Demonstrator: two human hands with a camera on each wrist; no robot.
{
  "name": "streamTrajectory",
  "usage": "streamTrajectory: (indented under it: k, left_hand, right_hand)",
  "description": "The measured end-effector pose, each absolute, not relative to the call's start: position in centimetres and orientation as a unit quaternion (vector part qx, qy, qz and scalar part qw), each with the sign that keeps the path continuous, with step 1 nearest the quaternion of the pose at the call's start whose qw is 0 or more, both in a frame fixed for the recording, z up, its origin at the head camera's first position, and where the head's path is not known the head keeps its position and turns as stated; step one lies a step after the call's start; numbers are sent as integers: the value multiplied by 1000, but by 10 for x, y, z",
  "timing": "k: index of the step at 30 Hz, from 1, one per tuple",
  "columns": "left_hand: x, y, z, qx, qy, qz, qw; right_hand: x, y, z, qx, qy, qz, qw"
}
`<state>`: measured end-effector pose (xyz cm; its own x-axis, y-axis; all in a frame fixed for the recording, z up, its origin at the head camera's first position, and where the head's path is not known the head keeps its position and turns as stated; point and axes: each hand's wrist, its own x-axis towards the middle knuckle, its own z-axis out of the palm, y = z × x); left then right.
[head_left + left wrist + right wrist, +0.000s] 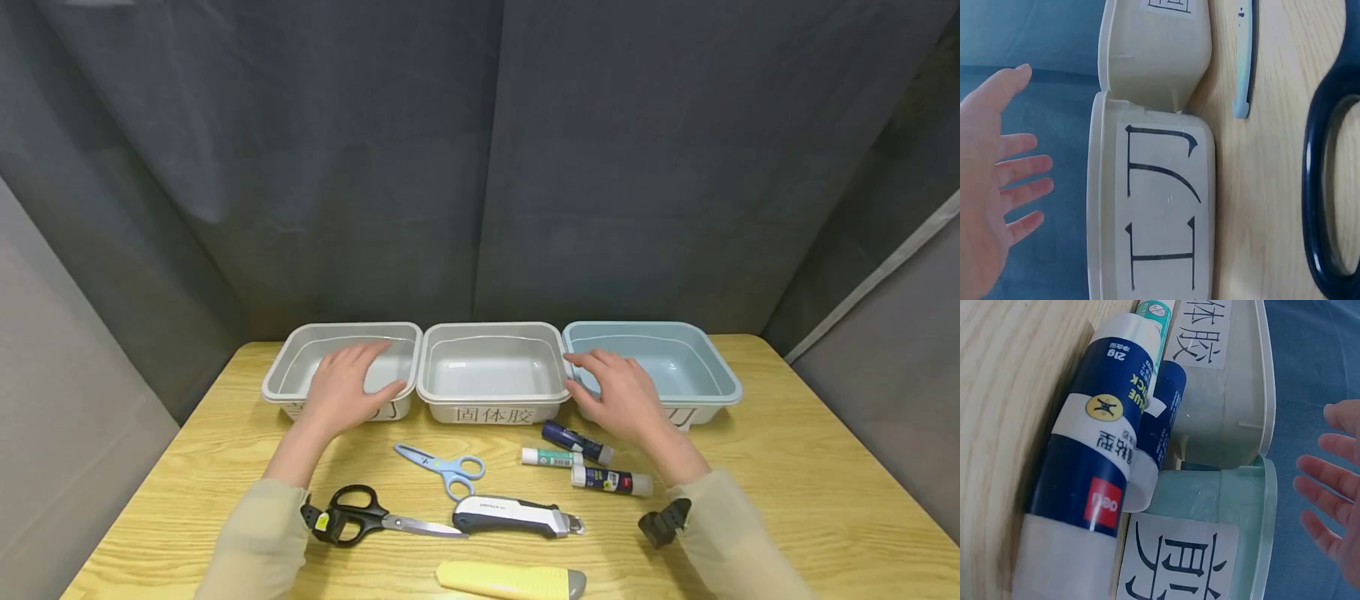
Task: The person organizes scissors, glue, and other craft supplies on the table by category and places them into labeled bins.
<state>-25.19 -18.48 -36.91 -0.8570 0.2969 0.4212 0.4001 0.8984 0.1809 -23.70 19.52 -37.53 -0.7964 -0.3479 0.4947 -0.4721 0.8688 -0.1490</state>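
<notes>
My left hand (341,392) hovers over the front of the left grey bin (341,327), thumb and fingers spread apart, holding nothing. Its palm and relaxed fingers show in the left wrist view, above the labelled bin wall (1163,250). Over the left part of the light blue bin (693,367), near the grey middle bin (491,398), is my right hand (618,396). That hand is also empty, with fingers apart in the right wrist view. Three glue sticks lie below it: a dark blue one (573,442), a white and green one (551,457), and a navy one with clear ends (611,481).
Blue-handled scissors (442,465) and black-handled scissors (367,518) lie before the bins. A white and black utility knife (513,517) touches the black scissors' tip in this view. Nearest the front is a yellow utility knife (506,579). Dark curtain (480,167) hangs behind the wooden table (795,475).
</notes>
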Motion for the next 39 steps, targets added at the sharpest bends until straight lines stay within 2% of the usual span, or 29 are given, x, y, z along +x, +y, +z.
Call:
streamTrajectory:
  k: [26, 39]
  left_hand:
    - [-236, -224, -382, -155, -930, -200, 265]
    - [-233, -249, -389, -108, -939, -216, 246]
  right_hand:
    - [-213, 199, -386, 225, -935, 151, 230]
    - [-200, 195, -395, 234, -933, 160, 222]
